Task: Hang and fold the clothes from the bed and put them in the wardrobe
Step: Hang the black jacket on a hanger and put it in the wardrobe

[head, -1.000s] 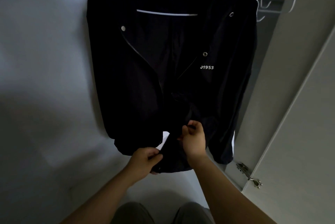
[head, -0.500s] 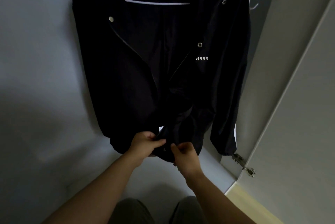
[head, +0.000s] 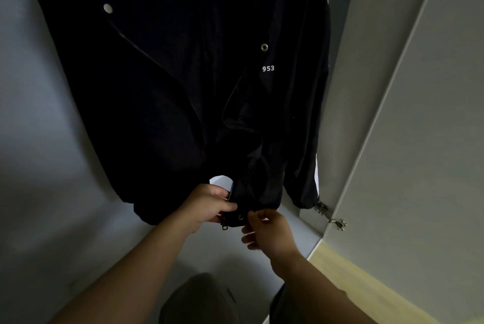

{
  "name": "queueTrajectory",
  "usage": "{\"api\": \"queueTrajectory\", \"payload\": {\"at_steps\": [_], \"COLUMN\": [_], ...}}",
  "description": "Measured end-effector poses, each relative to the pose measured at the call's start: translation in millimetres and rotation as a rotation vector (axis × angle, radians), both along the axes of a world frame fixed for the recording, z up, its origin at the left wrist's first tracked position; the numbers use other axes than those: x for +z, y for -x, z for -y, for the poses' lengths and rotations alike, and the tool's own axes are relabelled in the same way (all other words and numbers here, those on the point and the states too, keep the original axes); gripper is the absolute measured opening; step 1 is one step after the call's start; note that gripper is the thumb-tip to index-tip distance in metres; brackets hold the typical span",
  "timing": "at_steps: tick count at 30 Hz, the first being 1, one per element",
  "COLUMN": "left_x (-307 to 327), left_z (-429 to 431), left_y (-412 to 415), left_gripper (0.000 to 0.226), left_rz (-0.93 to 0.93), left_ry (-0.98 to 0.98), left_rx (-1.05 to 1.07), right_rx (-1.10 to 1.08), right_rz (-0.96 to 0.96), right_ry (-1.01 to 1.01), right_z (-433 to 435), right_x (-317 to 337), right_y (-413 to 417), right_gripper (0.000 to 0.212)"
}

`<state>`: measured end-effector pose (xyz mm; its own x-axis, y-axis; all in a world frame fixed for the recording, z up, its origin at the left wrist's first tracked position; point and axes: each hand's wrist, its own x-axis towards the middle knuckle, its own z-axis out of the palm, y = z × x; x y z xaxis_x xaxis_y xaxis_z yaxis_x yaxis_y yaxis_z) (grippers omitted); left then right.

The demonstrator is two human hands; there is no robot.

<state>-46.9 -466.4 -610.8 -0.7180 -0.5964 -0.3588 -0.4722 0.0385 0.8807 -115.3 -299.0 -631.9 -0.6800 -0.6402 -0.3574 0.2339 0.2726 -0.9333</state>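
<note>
The jacket (head: 170,88) looks soft, light and floppy. My left hand (head: 209,205) and right hand (head: 271,232) each pinch its bottom edge by the zip (head: 231,188), which I think is the best place to hold.

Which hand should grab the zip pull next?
Probably the left hand: the zip pull dangles just under it, while the right hand is busy pinching the jacket hem.

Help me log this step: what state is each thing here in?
jacket: hanging in the wardrobe, front open.
zipper: undone, pull dangling at the hem.
snaps: unfastened.
wardrobe door: open.
left hand: grips the hem's zipper edge.
right hand: pinches the hem's other edge.
</note>
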Motion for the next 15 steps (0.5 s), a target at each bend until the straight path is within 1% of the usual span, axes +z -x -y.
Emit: {"api": "queueTrajectory", "payload": {"at_steps": [2,7,11,15], "left_x": [-2.1,-2.3,-5.3,-13.4], "left_z": [-2.3,-5.1,-10.2,-8.1], "left_y": [1.4,8.5,18.1,29.3], "left_gripper": [0.018,0.01,0.011,0.018], "left_rz": [-0.015,-0.058,-0.088,-0.111], "left_ry": [-0.009,-0.043,-0.087,-0.075], "left_rx": [0.014,0.023,0.042,0.103], "right_rx": [0.029,0.032,0.056,-0.031], "right_rz": [-0.008,0.006,0.139,0.257], "right_ry": [-0.055,-0.058,-0.077,-0.015], "right_z": [-4.6,-3.7,-0.5,4.6], "right_x": [-0.8,1.5,6.1,1.1], "right_y": [-3.1,-9.1,-7.4,-2.9], "right_gripper": [0.017,0.031,0.04,0.031]}}
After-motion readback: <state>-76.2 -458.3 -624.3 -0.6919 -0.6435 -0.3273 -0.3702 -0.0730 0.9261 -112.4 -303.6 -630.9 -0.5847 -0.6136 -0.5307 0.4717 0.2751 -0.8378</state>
